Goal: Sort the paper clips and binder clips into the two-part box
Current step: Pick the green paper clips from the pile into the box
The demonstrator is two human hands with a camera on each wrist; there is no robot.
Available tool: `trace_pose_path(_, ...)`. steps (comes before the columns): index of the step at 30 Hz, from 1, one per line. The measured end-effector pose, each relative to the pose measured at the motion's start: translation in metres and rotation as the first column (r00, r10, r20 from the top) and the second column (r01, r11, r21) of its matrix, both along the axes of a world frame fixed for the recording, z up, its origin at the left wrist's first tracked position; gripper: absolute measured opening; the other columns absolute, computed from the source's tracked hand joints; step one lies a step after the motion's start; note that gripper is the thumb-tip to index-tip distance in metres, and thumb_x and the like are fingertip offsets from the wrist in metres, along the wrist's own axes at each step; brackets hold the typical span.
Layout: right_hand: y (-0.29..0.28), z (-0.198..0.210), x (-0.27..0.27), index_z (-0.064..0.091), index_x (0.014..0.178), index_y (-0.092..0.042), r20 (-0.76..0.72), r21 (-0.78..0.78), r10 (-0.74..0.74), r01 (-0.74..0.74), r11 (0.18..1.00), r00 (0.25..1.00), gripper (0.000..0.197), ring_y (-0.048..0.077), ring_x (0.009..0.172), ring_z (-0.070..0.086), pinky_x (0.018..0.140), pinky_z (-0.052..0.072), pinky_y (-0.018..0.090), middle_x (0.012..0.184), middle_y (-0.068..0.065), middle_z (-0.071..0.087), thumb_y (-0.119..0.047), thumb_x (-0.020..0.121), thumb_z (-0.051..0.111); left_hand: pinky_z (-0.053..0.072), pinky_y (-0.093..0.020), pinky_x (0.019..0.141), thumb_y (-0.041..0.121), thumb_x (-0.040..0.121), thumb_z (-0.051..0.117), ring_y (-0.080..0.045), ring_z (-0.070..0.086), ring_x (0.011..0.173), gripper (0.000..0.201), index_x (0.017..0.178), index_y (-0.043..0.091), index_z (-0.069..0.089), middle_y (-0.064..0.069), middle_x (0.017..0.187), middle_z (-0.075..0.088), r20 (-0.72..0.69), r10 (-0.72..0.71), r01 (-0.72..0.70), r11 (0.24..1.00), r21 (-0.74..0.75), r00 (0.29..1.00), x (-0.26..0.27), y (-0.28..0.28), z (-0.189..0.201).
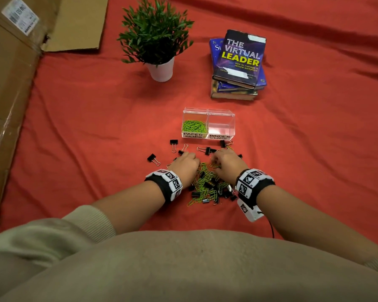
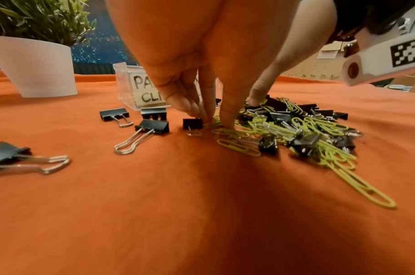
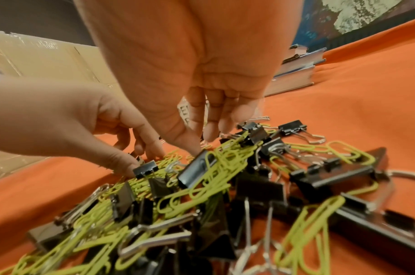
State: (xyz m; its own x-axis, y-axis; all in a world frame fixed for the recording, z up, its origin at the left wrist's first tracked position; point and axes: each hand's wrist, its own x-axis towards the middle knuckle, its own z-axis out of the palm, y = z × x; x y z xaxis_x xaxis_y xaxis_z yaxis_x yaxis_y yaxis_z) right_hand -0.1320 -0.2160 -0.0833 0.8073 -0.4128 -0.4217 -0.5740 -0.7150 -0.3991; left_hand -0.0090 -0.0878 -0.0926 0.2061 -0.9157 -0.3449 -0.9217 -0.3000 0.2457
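Note:
A clear two-part box [image 1: 208,136] stands on the red cloth. Its left part, labelled paper clips, holds green paper clips [image 1: 193,125]; its right part, labelled binder clips, shows nothing inside. In front of it lies a mixed pile [image 1: 207,185] of green paper clips and black binder clips. My left hand [image 2: 216,121] reaches down at the pile's left edge and pinches green paper clips [image 2: 213,123] between thumb and fingers, next to a small binder clip [image 2: 192,124]. Over the pile's far side my right hand [image 3: 199,139] hangs with its fingers loose, thumb tip touching the pile, holding nothing.
Loose binder clips [image 1: 153,159] lie scattered left of the pile and before the box. A potted plant [image 1: 162,69] stands at the back, a stack of books [image 1: 238,64] to its right. A large cardboard box [image 1: 9,83] lines the left side.

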Motion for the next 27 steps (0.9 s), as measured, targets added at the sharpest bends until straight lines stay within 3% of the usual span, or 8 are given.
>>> trace_pose_path(3, 0.008, 0.001, 0.006, 0.061, 0.114, -0.011, 0.061, -0.032, 0.115, -0.114, 0.993, 0.991, 0.041, 0.026, 0.11, 0.048, 0.095, 0.044, 0.037, 0.11, 0.007, 0.056, -0.004, 0.074, 0.059, 0.046, -0.04, 0.089, 0.01, 0.09, 0.054, -0.028, 0.046, 0.112, 0.019, 0.108, 0.003, 0.06, -0.01, 0.109, 0.054, 0.028, -0.011, 0.01, 1.0, 0.004, 1.0, 0.0, 0.001, -0.001)
trace_pose_path(6, 0.018, -0.002, 0.011, 0.057, 0.122, -0.008, 0.031, -0.036, 0.256, -0.255, 0.966, 0.966, 0.052, 0.028, 0.108, 0.047, 0.094, 0.044, 0.041, 0.116, 0.009, 0.054, -0.001, 0.07, 0.057, 0.044, -0.039, 0.089, 0.008, 0.091, 0.049, -0.029, 0.048, 0.111, 0.02, 0.109, 0.003, 0.058, -0.011, 0.109, 0.055, 0.059, -0.047, 0.047, 0.999, 0.006, 0.997, -0.001, 0.003, -0.003)
trace_pose_path(10, 0.023, -0.006, 0.009, 0.059, 0.115, -0.004, 0.009, -0.066, 0.326, -0.325, 0.943, 0.945, 0.045, 0.032, 0.105, 0.048, 0.092, 0.044, 0.045, 0.119, 0.01, 0.053, -0.003, 0.071, 0.056, 0.04, -0.037, 0.094, 0.01, 0.093, 0.042, -0.029, 0.046, 0.115, 0.025, 0.113, 0.002, 0.055, -0.012, 0.116, 0.054, 0.102, -0.064, 0.063, 0.998, 0.005, 0.993, -0.001, 0.005, -0.004)
trace_pose_path(14, 0.025, -0.01, 0.007, 0.064, 0.105, -0.002, 0.031, -0.064, 0.299, -0.297, 0.953, 0.954, 0.029, 0.033, 0.101, 0.049, 0.089, 0.044, 0.045, 0.11, 0.013, 0.056, -0.004, 0.078, 0.056, 0.039, -0.036, 0.095, 0.009, 0.093, 0.04, -0.03, 0.047, 0.114, 0.024, 0.112, 0.003, 0.054, -0.013, 0.118, 0.055, 0.12, -0.076, 0.075, 0.997, 0.011, 0.99, 0.003, 0.007, -0.006)
trace_pose_path(18, 0.025, -0.015, 0.005, 0.063, 0.108, -0.006, -0.03, -0.065, 0.245, -0.246, 0.967, 0.969, 0.023, 0.028, 0.11, 0.045, 0.097, 0.038, 0.037, 0.112, 0.011, 0.055, -0.013, 0.086, 0.057, 0.038, -0.035, 0.096, 0.014, 0.095, 0.042, -0.028, 0.048, 0.114, 0.022, 0.111, 0.004, 0.053, -0.013, 0.117, 0.057, 0.014, 0.037, -0.036, 0.999, -0.029, 0.999, 0.011, 0.003, 0.0)
trace_pose_path(23, 0.025, -0.014, 0.01, 0.059, 0.108, -0.006, -0.125, -0.11, 0.249, -0.263, 0.958, 0.96, 0.024, 0.027, 0.113, 0.044, 0.105, 0.03, 0.034, 0.114, 0.01, 0.057, -0.019, 0.088, 0.056, 0.044, -0.035, 0.083, 0.017, 0.094, 0.043, -0.025, 0.053, 0.102, 0.015, 0.102, 0.009, 0.053, -0.009, 0.105, 0.06, -0.146, 0.177, -0.203, 0.962, -0.183, 0.973, 0.027, -0.016, 0.02)
trace_pose_path(25, 0.024, -0.013, 0.01, 0.058, 0.109, -0.006, -0.137, -0.094, 0.233, -0.247, 0.965, 0.963, 0.025, 0.027, 0.114, 0.044, 0.106, 0.031, 0.035, 0.115, 0.011, 0.057, -0.02, 0.089, 0.055, 0.041, -0.031, 0.076, 0.014, 0.093, 0.043, -0.025, 0.055, 0.095, 0.012, 0.099, 0.009, 0.053, -0.009, 0.099, 0.06, -0.18, 0.217, -0.256, 0.938, -0.235, 0.96, 0.036, -0.03, 0.031)
trace_pose_path(27, 0.023, -0.01, 0.011, 0.058, 0.109, -0.005, -0.125, -0.048, 0.189, -0.196, 0.979, 0.974, 0.026, 0.028, 0.115, 0.044, 0.104, 0.034, 0.035, 0.116, 0.012, 0.057, -0.021, 0.089, 0.054, 0.042, -0.033, 0.077, 0.012, 0.093, 0.043, -0.027, 0.054, 0.095, 0.012, 0.099, 0.008, 0.053, -0.01, 0.099, 0.06, -0.186, 0.245, -0.288, 0.923, -0.255, 0.952, 0.046, -0.045, 0.04)
